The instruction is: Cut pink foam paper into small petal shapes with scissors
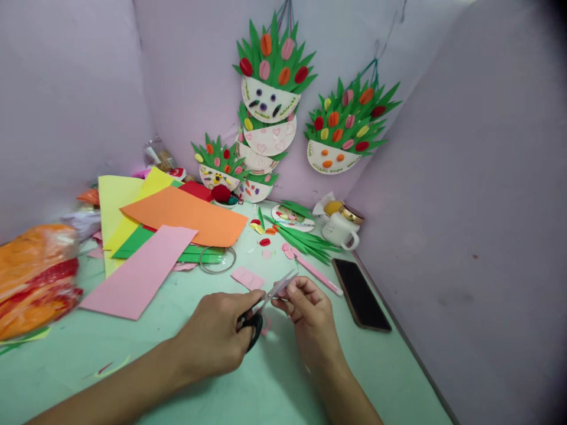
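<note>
My left hand (215, 330) is closed round the black handles of a pair of scissors (256, 330). The slim metal blades stand slightly apart and point up to the right, reaching the fingertips of my right hand (313, 313). Those fingers pinch a small piece of pink paper, mostly hidden by the thumb and the blades. A pink scrap (266, 326) lies on the table below the scissors. Just beyond the blades is a creased pink paper rectangle (247, 278). Small pink ovals (288, 250) lie farther back, beside a pink pen (318, 275).
A phone (361, 294) lies at right, near a white mug (340, 230). Green paper leaves (305, 242) are behind the pen. Coloured sheets (186, 215), a tape roll (217, 260) and an orange plastic bag (35, 277) occupy the left. Paper-plate flower baskets (271, 100) hang on the wall.
</note>
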{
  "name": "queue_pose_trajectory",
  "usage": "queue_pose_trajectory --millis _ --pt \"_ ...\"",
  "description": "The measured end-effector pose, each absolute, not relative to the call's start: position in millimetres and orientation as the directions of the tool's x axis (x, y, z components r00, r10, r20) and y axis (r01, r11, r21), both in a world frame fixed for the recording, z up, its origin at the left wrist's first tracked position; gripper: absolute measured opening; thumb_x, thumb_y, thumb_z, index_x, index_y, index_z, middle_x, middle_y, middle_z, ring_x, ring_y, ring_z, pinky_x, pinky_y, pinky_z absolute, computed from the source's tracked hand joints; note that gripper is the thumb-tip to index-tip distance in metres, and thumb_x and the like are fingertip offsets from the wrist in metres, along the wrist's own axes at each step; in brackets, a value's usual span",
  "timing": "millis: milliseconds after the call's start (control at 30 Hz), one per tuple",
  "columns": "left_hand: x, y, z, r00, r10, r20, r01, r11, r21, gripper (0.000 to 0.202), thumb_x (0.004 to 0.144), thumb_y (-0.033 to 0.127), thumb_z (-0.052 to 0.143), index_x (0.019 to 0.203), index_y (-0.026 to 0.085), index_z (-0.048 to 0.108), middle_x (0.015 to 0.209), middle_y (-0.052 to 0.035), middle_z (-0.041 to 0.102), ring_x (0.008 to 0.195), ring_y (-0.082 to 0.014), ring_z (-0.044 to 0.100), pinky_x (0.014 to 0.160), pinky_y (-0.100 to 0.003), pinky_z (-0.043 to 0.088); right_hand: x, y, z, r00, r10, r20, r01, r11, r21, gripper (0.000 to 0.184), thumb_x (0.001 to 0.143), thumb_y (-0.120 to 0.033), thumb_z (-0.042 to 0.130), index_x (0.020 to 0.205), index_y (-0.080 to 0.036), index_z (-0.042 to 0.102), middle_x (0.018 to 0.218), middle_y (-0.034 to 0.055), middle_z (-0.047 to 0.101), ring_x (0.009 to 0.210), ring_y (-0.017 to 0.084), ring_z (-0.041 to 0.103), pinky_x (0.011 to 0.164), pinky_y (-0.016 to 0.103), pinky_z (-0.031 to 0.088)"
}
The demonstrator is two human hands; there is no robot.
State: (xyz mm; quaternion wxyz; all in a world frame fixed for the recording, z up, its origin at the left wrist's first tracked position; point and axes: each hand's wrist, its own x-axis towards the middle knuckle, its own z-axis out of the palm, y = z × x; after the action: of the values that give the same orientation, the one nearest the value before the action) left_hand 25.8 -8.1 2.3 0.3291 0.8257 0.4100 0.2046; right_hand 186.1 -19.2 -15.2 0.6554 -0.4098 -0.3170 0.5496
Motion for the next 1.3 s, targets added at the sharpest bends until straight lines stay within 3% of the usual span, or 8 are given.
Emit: queue_pose_trajectory --millis 167,333,500,667,867,1100,1300 --pt "26 -6 7 0.604 0.796 0.043 0.521 -0.434 0.735 0.024 0.071 0.011 0.04 0.085 0.021 0.058 0.067 0.0022 0.059 0.06 -0.0137 0.051 0.056 -0.021 0.032 186 -20 -16 0.199 0.979 -0.037 -0.444 0.056 -0.894 0.019 0.066 -0.032 0.073 0.066 -0.016 0.063 0.064 -0.0001 0.061 0.061 0.011 0.057 0.06 0.025 0.053" --pt "25 -2 1 0.513 0.857 0.043 0.456 -0.315 0.833 0.014 0.072 0.012 0.04 0.075 0.02 0.052 0.058 0.0061 0.041 0.055 -0.0099 0.037 0.051 -0.02 0.028 185 -18 -15 0.232 0.969 -0.082 -0.462 0.036 -0.886 0.023 0.063 -0.033 0.075 0.067 -0.015 0.061 0.063 0.0002 0.062 0.056 0.012 0.06 0.053 0.024 0.053" --pt "22 8 -13 0.402 0.915 0.044 0.422 -0.228 0.877 0.01 0.074 0.016 0.043 0.078 0.019 0.052 0.068 0.0033 0.051 0.062 -0.0109 0.044 0.053 -0.019 0.032 185 -15 -15 0.268 0.956 -0.116 -0.463 0.023 -0.886 0.028 0.054 -0.03 0.081 0.067 -0.015 0.062 0.059 -0.0008 0.062 0.051 0.01 0.057 0.051 0.023 0.052" --pt "21 8 -9 0.42 0.906 0.041 0.468 -0.256 0.846 0.009 0.076 0.019 0.044 0.079 0.021 0.053 0.068 0.0041 0.053 0.061 -0.0109 0.045 0.054 -0.019 0.033 186 -16 -16 0.266 0.956 -0.126 -0.478 0.017 -0.878 0.026 0.053 -0.03 0.081 0.066 -0.014 0.064 0.057 -0.0018 0.059 0.05 0.009 0.054 0.051 0.023 0.051" --pt "24 -2 11 0.508 0.861 -0.015 0.606 -0.345 0.717 0.01 0.073 0.017 0.043 0.077 0.021 0.052 0.062 0.005 0.051 0.057 -0.0109 0.042 0.053 -0.02 0.03 186 -18 -15 0.263 0.957 -0.124 -0.474 0.016 -0.881 0.024 0.06 -0.033 0.077 0.067 -0.014 0.065 0.059 -0.0018 0.058 0.052 0.008 0.054 0.05 0.021 0.051" --pt "29 -11 6 0.573 0.819 0.015 0.581 -0.419 0.697 0.01 0.078 0.023 0.042 0.083 0.021 0.05 0.07 0.0023 0.057 0.062 -0.0132 0.05 0.057 -0.022 0.032 183 -21 -15 0.238 0.965 -0.113 -0.462 0.01 -0.887 0.023 0.062 -0.033 0.076 0.068 -0.015 0.064 0.064 0.0001 0.061 0.062 0.012 0.058 0.05 0.021 0.052" --pt "29 -12 5 0.567 0.821 0.068 0.585 -0.459 0.668 0.011 0.076 0.02 0.043 0.084 0.022 0.051 0.069 0.0027 0.056 0.06 -0.0128 0.048 0.056 -0.022 0.031 178 -22 -17 0.204 0.974 -0.1 -0.511 0.019 -0.859 0.021 0.064 -0.031 0.075 0.068 -0.016 0.061 0.066 0.0002 0.062 0.063 0.012 0.059 0.053 0.022 0.053"
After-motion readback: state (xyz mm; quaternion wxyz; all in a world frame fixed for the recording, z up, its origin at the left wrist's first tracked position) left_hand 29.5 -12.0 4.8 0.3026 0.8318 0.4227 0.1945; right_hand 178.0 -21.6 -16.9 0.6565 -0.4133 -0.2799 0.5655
